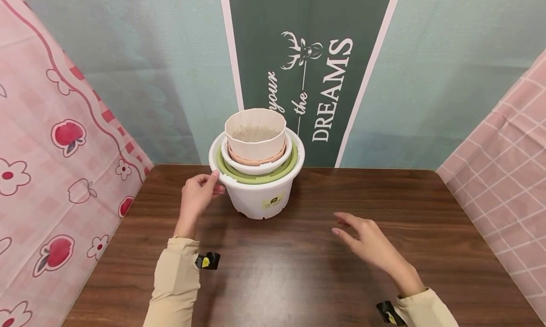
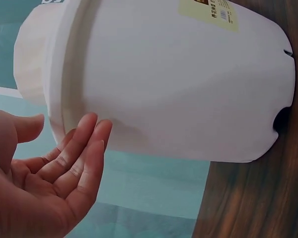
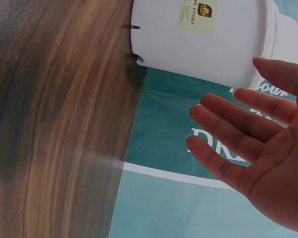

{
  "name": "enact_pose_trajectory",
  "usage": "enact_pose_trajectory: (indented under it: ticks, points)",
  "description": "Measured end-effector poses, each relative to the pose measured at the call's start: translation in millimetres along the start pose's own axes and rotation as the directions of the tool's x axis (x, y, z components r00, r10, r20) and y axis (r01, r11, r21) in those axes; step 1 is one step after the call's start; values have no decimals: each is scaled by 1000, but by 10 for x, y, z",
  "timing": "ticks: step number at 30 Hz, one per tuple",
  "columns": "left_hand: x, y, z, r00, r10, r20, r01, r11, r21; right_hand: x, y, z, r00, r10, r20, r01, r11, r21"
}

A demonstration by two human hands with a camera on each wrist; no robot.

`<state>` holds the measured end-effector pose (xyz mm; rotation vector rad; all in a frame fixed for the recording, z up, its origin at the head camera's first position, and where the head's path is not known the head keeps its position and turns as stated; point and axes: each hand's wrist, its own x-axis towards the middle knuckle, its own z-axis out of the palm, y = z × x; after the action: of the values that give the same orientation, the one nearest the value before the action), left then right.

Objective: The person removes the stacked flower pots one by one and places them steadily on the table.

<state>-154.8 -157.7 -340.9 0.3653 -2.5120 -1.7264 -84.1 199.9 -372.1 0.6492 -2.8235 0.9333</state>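
A nested stack of plant pots stands at the far side of the table. Outermost is a large white pot (image 1: 247, 199) with a yellowish label (image 1: 274, 200). Inside it sit a green pot (image 1: 256, 179), a smaller white pot (image 1: 257, 169), a peach pot (image 1: 258, 163) and, on top, a cream pot (image 1: 258, 149). My left hand (image 1: 198, 196) is at the left edge of the large pot's rim, and in the left wrist view its fingers (image 2: 84, 171) are loosely bent, thumb apart. Whether they touch the rim is unclear. My right hand (image 1: 368, 239) hovers right of the stack, fingers spread, holding nothing.
The brown wooden table (image 1: 273, 279) runs up to a hanging green cloth (image 1: 362, 14) with white lettering behind the pots. Pink patterned cloth (image 1: 51, 175) borders the left side, and pink checked cloth (image 1: 512, 175) the right.
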Motion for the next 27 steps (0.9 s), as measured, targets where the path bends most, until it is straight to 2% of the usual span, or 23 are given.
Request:
enact_pose_trajectory:
  ticks: [10, 16, 20, 27]
  points:
    - [81, -48, 31, 1000, -12, 18, 14, 996, -93, 62, 2, 41, 1000, -6, 8, 5, 1000, 18]
    - [132, -86, 38, 999, -14, 38, 19, 992, -121, 107, 22, 56, 1000, -5, 23, 3, 997, 82]
    - [153, -96, 44, 999, -12, 46, 18, 992, -129, 148, 15, 38, 1000, 3, 30, -7, 993, 118]
    - [174, -71, 54, 999, -24, 49, 30, 992, -123, 244, 0, -73, 999, 25, 42, -30, 993, 117]
